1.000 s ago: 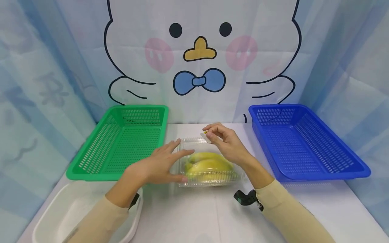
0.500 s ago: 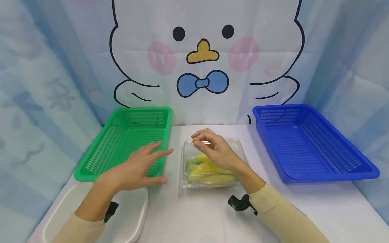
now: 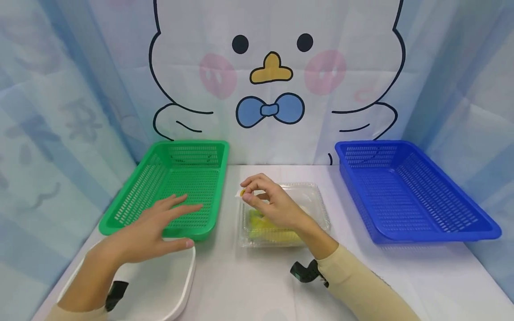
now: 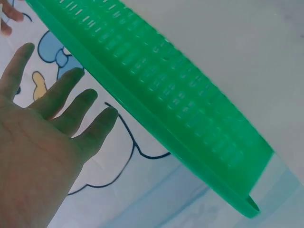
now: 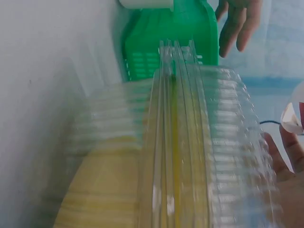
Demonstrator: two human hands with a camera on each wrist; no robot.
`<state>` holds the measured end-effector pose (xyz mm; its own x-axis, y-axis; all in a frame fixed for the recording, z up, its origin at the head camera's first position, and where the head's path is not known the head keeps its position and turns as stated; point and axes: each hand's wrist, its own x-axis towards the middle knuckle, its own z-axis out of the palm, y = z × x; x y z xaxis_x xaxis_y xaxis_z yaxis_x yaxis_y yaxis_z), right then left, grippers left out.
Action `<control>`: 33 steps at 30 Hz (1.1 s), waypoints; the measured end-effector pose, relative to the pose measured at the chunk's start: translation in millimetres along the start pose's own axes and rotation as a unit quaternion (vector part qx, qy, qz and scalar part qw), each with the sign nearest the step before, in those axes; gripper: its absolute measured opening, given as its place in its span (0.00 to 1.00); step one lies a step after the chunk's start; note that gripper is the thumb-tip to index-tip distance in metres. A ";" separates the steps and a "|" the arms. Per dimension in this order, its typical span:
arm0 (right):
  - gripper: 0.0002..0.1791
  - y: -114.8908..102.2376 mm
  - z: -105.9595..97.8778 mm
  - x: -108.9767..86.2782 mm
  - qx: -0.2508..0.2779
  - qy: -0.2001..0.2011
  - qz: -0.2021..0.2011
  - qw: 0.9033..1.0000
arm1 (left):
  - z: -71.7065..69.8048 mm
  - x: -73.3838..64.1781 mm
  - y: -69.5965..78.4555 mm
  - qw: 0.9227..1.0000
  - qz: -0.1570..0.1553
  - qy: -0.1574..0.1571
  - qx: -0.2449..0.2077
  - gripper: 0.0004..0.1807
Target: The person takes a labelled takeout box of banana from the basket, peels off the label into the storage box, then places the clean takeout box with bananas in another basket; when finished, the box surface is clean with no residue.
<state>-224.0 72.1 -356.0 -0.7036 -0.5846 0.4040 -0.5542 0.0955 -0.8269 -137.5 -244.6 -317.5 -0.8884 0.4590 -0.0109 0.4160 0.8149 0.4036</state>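
Observation:
My right hand [image 3: 277, 206] is above a closed clear plastic clamshell box [image 3: 307, 194] with yellow bananas [image 3: 265, 229] in it. Thumb and fingertips pinch a small white piece with a yellow spot, which looks like a sticker [image 3: 238, 194], over the box's left edge. In the right wrist view that white piece [image 5: 290, 116] shows at the right border, beyond the ridged side of the box [image 5: 228, 123]. Fingers spread, my left hand [image 3: 138, 236] hovers over the white tub and the front of the green basket, holding nothing; its bare palm [image 4: 38, 156] shows in the left wrist view.
At the back left stands the green basket [image 3: 222, 178], with the white tub [image 3: 188, 285] in front of it. A blue basket [image 3: 437, 236] is on the right. White cloth covers the table [image 3: 249, 285], and a printed curtain [image 3: 273, 147] hangs behind.
My left hand has come away from the clamshell box, moving left and toward me. My right hand has shifted left across the box, still pinching the small white piece.

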 end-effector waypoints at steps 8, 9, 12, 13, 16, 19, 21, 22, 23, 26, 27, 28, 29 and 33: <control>0.04 -1.4 20.6 5.5 -0.001 -0.017 -0.015 1.000 | -0.1 -12.9 -12.7 1.000 0.009 0.022 -0.016 0.38; 0.04 -2.1 23.7 7.0 -0.002 -0.021 -0.017 1.000 | -0.5 -15.4 -14.4 0.999 0.008 0.026 -0.019 0.39; 0.05 -5.2 32.6 12.0 -0.002 -0.032 -0.018 0.999 | -2.8 -23.5 -19.2 0.999 0.001 0.033 -0.027 0.42; 0.05 -6.2 35.4 14.0 -0.001 -0.035 -0.019 0.999 | -4.0 -26.1 -20.7 0.999 -0.001 0.033 -0.032 0.42; 0.05 -10.8 43.0 21.4 -0.001 -0.043 -0.022 0.999 | -9.4 -34.2 -26.3 0.998 -0.011 0.036 -0.040 0.43; 0.05 -15.6 51.0 30.0 0.000 -0.054 -0.031 0.998 | -15.0 -43.9 -34.3 0.998 -0.014 0.046 -0.047 0.42; 0.05 -17.1 56.6 34.6 -0.001 -0.062 -0.040 0.997 | -17.2 -50.7 -39.6 0.997 -0.019 0.052 -0.046 0.41; 0.05 -17.4 59.6 36.3 0.001 -0.066 -0.045 0.997 | -17.6 -53.7 -42.1 0.997 -0.020 0.055 -0.046 0.41; 0.05 -16.8 62.8 37.5 0.002 -0.069 -0.048 0.996 | -17.6 -56.6 -44.6 0.997 -0.020 0.058 -0.046 0.40; 0.05 -14.5 74.0 39.7 0.006 -0.076 -0.059 0.995 | -16.6 -66.4 -52.0 0.997 -0.027 0.068 -0.039 0.38; 0.05 -14.2 78.4 40.1 0.010 -0.079 -0.062 0.995 | -16.3 -70.2 -54.7 0.996 -0.032 0.071 -0.037 0.37; 0.05 -14.1 83.1 40.5 0.017 -0.083 -0.065 0.994 | -16.1 -74.5 -57.7 0.996 -0.039 0.075 -0.033 0.36; 0.05 -14.2 88.0 40.8 0.021 -0.088 -0.069 0.994 | -15.9 -79.4 -60.5 0.995 -0.047 0.079 -0.029 0.35; 0.06 -15.3 102.3 41.0 0.037 -0.107 -0.091 0.989 | -16.7 -90.0 -71.4 0.994 -0.074 0.084 -0.012 0.33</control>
<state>-198.8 -35.7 -366.8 -0.4809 -0.7449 0.4625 -0.6233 -0.0806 -0.7778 -90.5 -350.0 -330.0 -0.9601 0.2680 0.0801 0.2759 0.8595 0.4304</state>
